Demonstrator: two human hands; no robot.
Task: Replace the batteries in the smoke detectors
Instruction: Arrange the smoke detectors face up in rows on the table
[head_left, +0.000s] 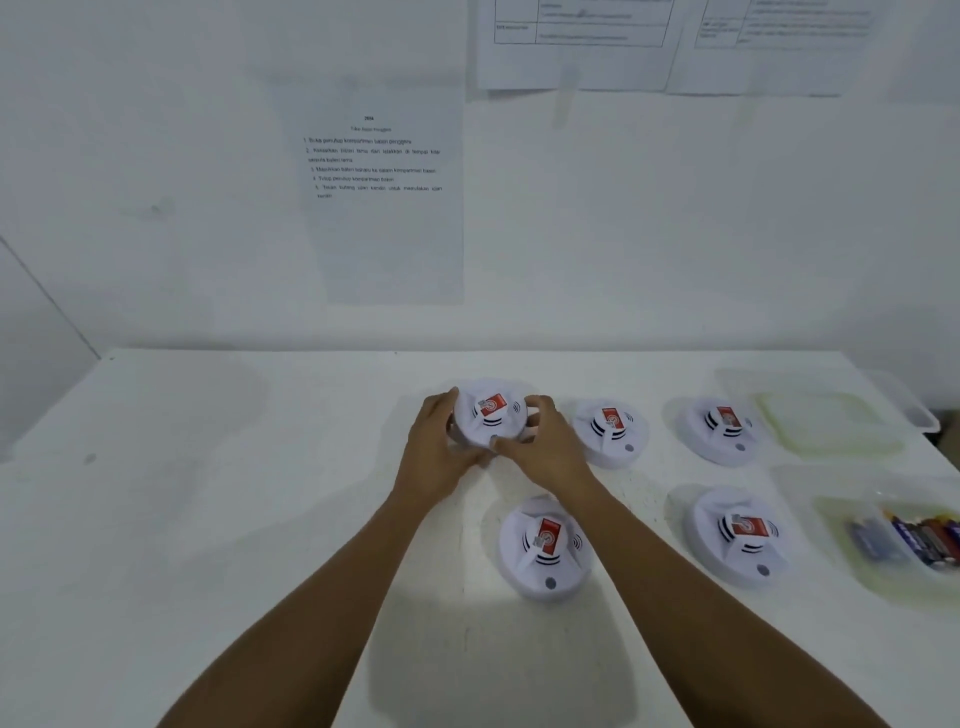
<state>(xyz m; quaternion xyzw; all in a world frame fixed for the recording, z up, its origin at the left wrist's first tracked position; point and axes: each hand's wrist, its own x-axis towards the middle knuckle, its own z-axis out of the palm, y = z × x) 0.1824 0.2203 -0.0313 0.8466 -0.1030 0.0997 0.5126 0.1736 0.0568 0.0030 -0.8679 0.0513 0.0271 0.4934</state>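
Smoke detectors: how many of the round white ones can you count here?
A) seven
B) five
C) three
B. There are five: the held smoke detector, gripped by the left hand and the right hand. Then come the middle far detector, the right far detector, the near left detector and the near right detector, all lying on the table.

You worked in bright, flat, cool white light that bleached the table (208, 519) and wall (156, 156) beyond your fingers (540, 404), cast a soft grey shadow between your forearms (322, 597) nearer you than the fingers, and left the paper sheets (384, 234) above them blurred and bowed.
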